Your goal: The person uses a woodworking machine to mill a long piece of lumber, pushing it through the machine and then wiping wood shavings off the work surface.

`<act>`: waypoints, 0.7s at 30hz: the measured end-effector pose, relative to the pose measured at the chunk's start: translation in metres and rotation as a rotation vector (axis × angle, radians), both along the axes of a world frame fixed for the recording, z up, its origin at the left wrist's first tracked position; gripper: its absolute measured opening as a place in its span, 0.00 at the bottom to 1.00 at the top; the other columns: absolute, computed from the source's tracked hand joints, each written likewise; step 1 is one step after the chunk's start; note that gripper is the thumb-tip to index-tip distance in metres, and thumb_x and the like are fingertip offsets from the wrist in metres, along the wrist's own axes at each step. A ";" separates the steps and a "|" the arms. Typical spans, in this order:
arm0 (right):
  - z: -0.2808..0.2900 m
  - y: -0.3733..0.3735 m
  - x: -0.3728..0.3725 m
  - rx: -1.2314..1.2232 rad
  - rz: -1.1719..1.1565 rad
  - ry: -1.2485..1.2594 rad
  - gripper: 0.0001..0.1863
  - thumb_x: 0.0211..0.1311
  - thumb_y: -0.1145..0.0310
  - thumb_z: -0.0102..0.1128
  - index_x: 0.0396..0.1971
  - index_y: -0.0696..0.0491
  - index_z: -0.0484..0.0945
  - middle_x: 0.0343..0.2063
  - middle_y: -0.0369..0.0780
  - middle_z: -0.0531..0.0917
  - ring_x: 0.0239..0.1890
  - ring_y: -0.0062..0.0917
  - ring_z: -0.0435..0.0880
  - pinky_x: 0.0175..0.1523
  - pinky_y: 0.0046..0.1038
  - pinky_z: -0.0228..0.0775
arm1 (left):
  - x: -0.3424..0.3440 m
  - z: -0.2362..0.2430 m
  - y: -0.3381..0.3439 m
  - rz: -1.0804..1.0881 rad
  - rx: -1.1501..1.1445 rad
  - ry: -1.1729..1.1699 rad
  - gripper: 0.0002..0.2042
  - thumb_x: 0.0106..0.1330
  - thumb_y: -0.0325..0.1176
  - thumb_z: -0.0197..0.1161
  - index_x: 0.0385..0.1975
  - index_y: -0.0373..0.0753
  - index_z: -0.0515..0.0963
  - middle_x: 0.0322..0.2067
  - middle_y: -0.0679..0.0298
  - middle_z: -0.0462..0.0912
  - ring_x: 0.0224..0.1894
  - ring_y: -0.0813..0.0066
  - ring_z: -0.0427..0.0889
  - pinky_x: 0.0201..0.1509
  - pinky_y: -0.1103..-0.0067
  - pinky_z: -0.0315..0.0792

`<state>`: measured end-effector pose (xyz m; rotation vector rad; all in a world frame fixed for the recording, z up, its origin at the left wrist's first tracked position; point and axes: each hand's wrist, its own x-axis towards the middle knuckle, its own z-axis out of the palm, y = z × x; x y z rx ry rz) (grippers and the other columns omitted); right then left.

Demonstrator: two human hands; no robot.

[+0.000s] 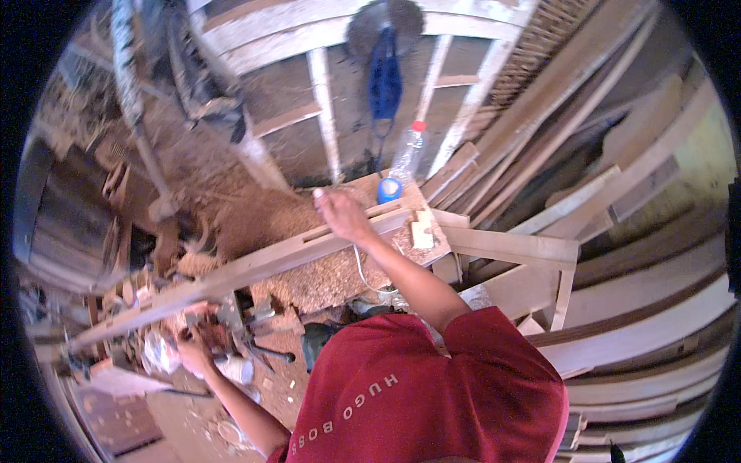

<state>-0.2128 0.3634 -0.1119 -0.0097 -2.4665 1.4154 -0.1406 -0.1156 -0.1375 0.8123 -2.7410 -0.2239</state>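
A long pale wooden beam (231, 272) runs slantwise across the sawdust-covered bench, with narrow slots cut in its upper face. My right hand (343, 216) lies over the beam near its right end, fingers curled down on the wood. Lower left, on the near side of the beam, is my left hand (194, 352) with its fingers bent together. What those fingers hold, if anything, is too small to make out. Close beside them is a clear plastic bag (160, 353). A pale cord (361, 270) hangs below my right wrist.
Behind the beam's right end stand a blue roll (389, 190) and a clear bottle (409, 150) with a red cap. A yellowish block (422, 231) lies on the bench corner. Planks (641, 282) are stacked on the right. A dark clamp handle (270, 353) juts out near my left arm.
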 end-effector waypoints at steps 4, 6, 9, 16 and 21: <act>0.009 -0.002 0.005 -0.021 0.001 0.097 0.31 0.76 0.48 0.37 0.27 0.61 0.76 0.28 0.56 0.80 0.36 0.55 0.80 0.46 0.49 0.70 | 0.001 -0.009 -0.012 0.060 -0.050 -0.047 0.23 0.63 0.60 0.60 0.46 0.49 0.83 0.42 0.52 0.85 0.42 0.48 0.84 0.43 0.57 0.77; 0.015 -0.004 0.006 -0.026 0.017 0.096 0.29 0.75 0.50 0.40 0.27 0.61 0.76 0.27 0.56 0.80 0.36 0.55 0.80 0.45 0.49 0.70 | 0.002 -0.020 -0.029 -0.051 -0.063 0.024 0.24 0.63 0.60 0.60 0.45 0.46 0.83 0.41 0.52 0.86 0.42 0.49 0.84 0.45 0.58 0.77; 0.014 -0.003 0.007 -0.014 0.020 0.123 0.29 0.75 0.50 0.40 0.27 0.61 0.77 0.26 0.56 0.80 0.35 0.55 0.80 0.44 0.49 0.71 | -0.006 -0.030 -0.043 -0.064 -0.133 -0.126 0.26 0.61 0.60 0.61 0.45 0.43 0.83 0.41 0.51 0.86 0.43 0.49 0.84 0.47 0.59 0.77; 0.005 0.002 0.007 -0.007 -0.038 0.135 0.28 0.75 0.51 0.43 0.27 0.60 0.77 0.24 0.55 0.80 0.33 0.55 0.80 0.41 0.49 0.71 | -0.015 -0.030 -0.032 -0.006 -0.160 -0.143 0.31 0.59 0.66 0.60 0.40 0.40 0.83 0.36 0.48 0.86 0.41 0.49 0.85 0.44 0.58 0.78; 0.013 -0.007 0.008 -0.020 0.032 0.110 0.31 0.75 0.49 0.38 0.24 0.62 0.71 0.25 0.55 0.77 0.33 0.54 0.78 0.40 0.48 0.68 | -0.009 -0.068 -0.077 -0.039 -0.451 0.114 0.35 0.54 0.75 0.56 0.26 0.41 0.80 0.20 0.56 0.83 0.22 0.55 0.84 0.24 0.62 0.78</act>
